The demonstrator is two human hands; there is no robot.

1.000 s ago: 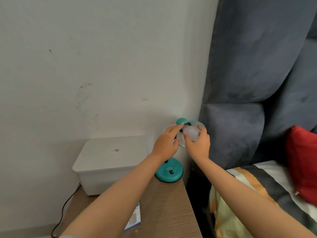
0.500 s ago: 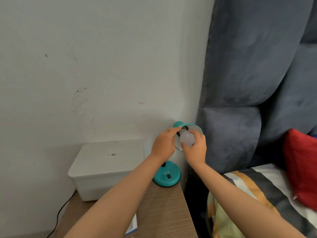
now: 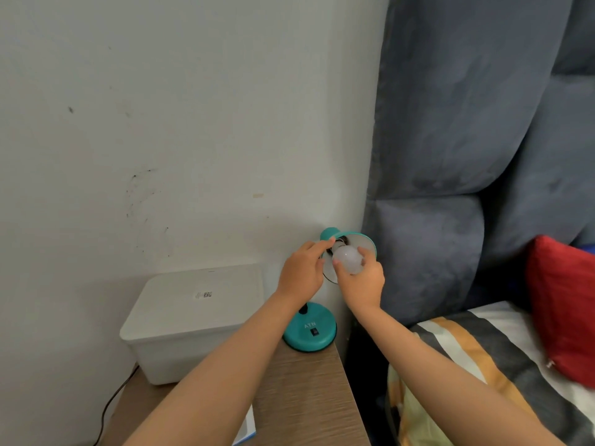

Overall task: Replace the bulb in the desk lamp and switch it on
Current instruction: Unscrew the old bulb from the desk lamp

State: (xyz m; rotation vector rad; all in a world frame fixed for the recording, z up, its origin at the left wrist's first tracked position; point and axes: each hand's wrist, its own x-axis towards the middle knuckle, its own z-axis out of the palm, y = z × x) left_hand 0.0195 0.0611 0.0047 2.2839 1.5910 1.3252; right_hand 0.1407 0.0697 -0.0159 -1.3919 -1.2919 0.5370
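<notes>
Two hands work at the shade (image 3: 367, 241) of a teal lamp (image 3: 309, 329) that stands at the back right corner of a wooden desk (image 3: 306, 397), close to the wall. The right hand (image 3: 362, 284) holds a white bulb (image 3: 348, 259) at the mouth of the shade, its fingers (image 3: 365, 252) curled round the globe from below and the side; whether the bulb's base sits in the socket cannot be told. The left hand (image 3: 301, 273) grips the neck of the shade, fingers closed on it from the left. The lamp's round base rests on the desk with a black switch (image 3: 315, 332) on top. Just left of the base sits a white lidded box (image 3: 193, 320). A black cable (image 3: 112, 403) hangs off the desk's left edge. To the right lie a striped bed (image 3: 483, 365) and a red pillow (image 3: 563, 307)
</notes>
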